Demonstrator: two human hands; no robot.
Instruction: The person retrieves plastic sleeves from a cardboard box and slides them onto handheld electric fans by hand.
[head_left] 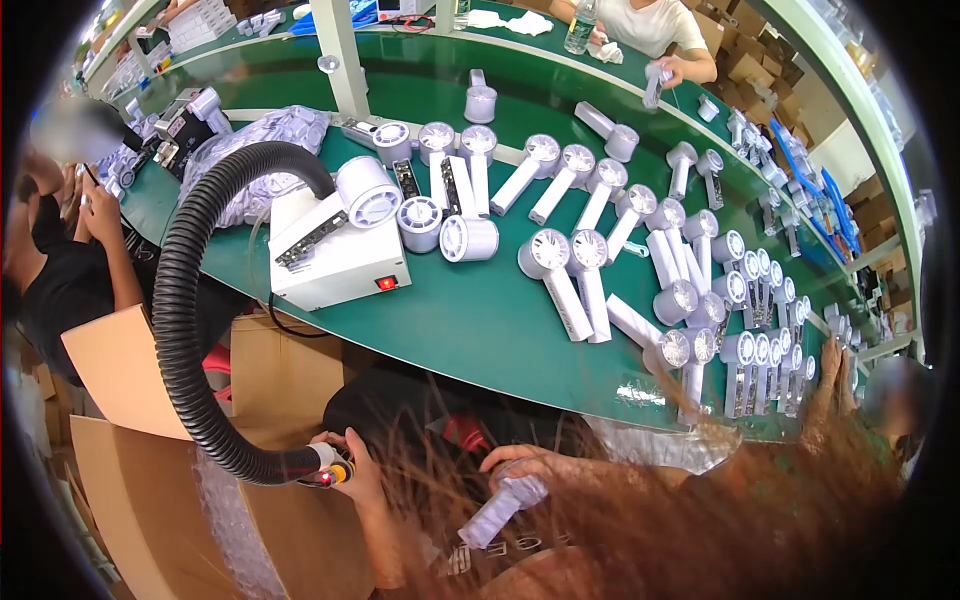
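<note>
My left hand (355, 475) is wrapped round the nozzle end (328, 466) of a black corrugated hose (185, 300), over an open cardboard box. The hose arches up to a white machine (345, 265) with a red switch. In my right hand (525, 462) is a pale handheld fan (505, 508), held by its round head with the handle pointing down and left. Strands of hair hide part of the right arm. On top of the machine lies a fan with its circuit board exposed (312, 238).
Many white fans (548, 250) lie along the green table (450, 320). Bagged parts (250, 160) are beside the machine. Co-workers sit at the left (70, 240), across the table (650, 30) and at the far right. Cardboard flaps (130, 370) stand at the lower left.
</note>
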